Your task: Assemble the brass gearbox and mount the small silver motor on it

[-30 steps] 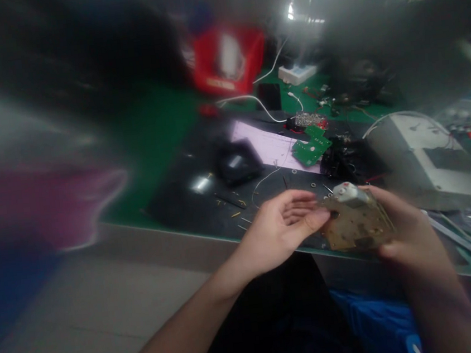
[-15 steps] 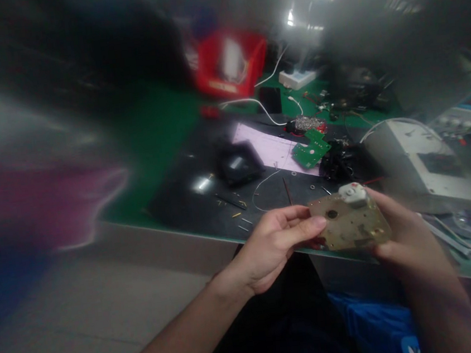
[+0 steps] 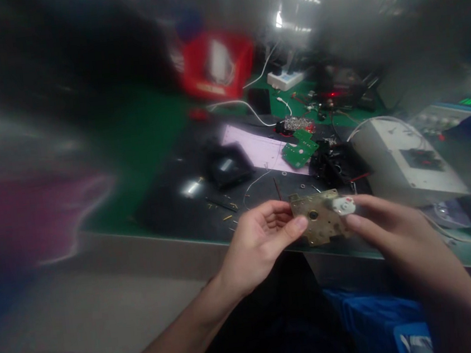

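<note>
The brass-coloured metal plate [image 3: 319, 222], with a small white part [image 3: 343, 205] on it, sits just right of the frame's centre, pinched between both hands over the workbench [image 3: 151, 135] edge. The left hand [image 3: 259, 240] clamps its left edge between thumb and fingers; the right hand [image 3: 386, 228] grips its right side. A green circuit board [image 3: 299, 149] lies above.

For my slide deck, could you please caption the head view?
Both hands, left hand and right hand, hold a tan circuit board above a cluttered workbench.

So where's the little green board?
The green board lies on the dark mat toward the back of the bench, at the right end of the pale paper sheet, beyond the left hand.
</note>
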Demonstrator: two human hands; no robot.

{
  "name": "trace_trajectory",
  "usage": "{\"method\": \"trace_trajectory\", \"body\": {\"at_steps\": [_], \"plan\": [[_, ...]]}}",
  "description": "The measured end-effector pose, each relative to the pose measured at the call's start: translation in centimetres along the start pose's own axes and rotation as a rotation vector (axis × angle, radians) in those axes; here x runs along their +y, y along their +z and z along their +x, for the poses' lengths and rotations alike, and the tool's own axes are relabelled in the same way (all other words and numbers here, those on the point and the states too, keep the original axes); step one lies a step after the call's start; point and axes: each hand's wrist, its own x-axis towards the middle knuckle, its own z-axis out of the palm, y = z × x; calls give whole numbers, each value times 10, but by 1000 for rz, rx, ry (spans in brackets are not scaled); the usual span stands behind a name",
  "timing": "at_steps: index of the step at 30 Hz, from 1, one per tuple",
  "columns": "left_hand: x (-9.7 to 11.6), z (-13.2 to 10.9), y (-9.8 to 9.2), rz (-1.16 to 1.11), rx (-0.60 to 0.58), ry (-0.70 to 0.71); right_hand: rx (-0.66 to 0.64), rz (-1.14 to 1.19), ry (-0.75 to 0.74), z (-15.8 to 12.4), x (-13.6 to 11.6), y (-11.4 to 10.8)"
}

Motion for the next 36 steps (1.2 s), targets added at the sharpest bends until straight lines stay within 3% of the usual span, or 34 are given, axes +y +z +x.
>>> {"method": "trace_trajectory", "body": {"at_steps": [16,26,31,36], "plan": [[8,-11,6,238,50,132,104,-61,18,-12,3,8],[13,0,-1,135,8,2,97,158,106,-5,-2,20],[16,4,-2,118,0,-30,88,199,189,-3,-2,21],[15,2,-2,177,3,-6,103,139,155,-5,2,21]]}}
